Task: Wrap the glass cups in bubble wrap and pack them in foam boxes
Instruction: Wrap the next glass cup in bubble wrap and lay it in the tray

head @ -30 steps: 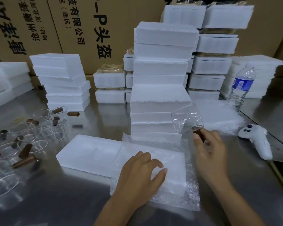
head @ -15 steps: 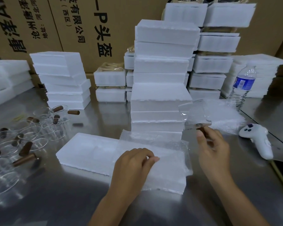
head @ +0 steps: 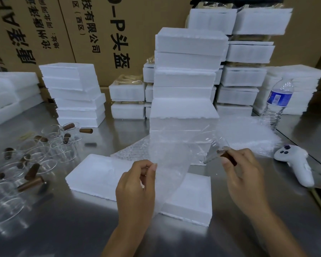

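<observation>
Lifted off the flat foam box (head: 100,175) where it lay a moment ago, the bubble wrap sheet (head: 167,164) now rises in the air above it, pinched at its near edge between thumb and forefinger of the left hand (head: 137,186).

The steel table (head: 82,229) carries everything, with printed cardboard cartons (head: 44,34) standing behind it. A tall stack of foam boxes (head: 185,80) rises at the middle, with lower stacks (head: 76,93) on either side. The flat foam box lies in front of the tall stack, just under both hands. A loose pile of bubble wrap (head: 248,134) lies right of the tall stack, near a water bottle (head: 278,101) and a white controller (head: 296,164). A cluster of glass cups (head: 35,156) with brown handles sits at the table's left, well apart from the hands. The right hand (head: 243,175) grips the brown handle (head: 230,160) of one glass cup (head: 218,141), held above the table at the sheet's right edge. Whether glass and sheet touch is unclear. The hands are apart, with the sheet between them.
</observation>
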A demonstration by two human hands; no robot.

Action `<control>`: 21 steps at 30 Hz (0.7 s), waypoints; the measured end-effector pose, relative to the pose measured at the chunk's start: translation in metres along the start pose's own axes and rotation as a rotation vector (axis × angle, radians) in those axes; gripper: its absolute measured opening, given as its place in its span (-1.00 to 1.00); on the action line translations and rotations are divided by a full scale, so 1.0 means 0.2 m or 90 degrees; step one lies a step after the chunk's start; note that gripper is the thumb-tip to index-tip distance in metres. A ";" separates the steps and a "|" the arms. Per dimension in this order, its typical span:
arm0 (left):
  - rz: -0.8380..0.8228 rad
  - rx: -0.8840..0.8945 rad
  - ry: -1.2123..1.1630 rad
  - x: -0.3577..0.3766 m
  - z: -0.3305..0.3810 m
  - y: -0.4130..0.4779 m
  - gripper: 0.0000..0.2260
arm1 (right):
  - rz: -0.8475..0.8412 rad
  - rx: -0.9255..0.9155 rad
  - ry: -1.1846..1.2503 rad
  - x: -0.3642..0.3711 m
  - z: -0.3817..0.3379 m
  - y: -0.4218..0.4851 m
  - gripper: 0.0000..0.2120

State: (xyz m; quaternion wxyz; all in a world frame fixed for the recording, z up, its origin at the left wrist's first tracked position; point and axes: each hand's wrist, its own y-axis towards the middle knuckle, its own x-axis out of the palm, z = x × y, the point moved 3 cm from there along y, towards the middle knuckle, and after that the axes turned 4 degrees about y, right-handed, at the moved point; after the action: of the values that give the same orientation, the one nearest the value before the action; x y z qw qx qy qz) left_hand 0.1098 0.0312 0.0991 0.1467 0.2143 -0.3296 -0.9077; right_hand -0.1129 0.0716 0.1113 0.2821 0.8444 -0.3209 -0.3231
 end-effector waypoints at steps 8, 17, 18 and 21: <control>0.017 0.104 0.033 0.02 -0.01 0.00 -0.85 | -0.107 0.030 -0.122 0.02 0.02 -0.02 -0.78; -0.108 0.231 0.087 0.08 -0.01 -0.03 -0.84 | -0.128 -0.068 -0.249 0.01 -0.03 -0.02 -0.81; -0.113 0.241 0.091 0.09 -0.01 -0.03 -0.88 | -0.134 -0.052 -0.224 0.01 -0.03 -0.02 -0.80; -0.119 0.246 0.089 0.09 0.00 -0.04 -0.91 | -0.172 0.046 -0.083 0.04 0.00 -0.02 -0.78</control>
State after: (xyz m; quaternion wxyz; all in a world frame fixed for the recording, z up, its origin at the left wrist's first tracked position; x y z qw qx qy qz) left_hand 0.0942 0.0294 0.0894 0.0403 0.3307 -0.4652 -0.8201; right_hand -0.1073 0.0687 0.1055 0.1840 0.8667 -0.2337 -0.4003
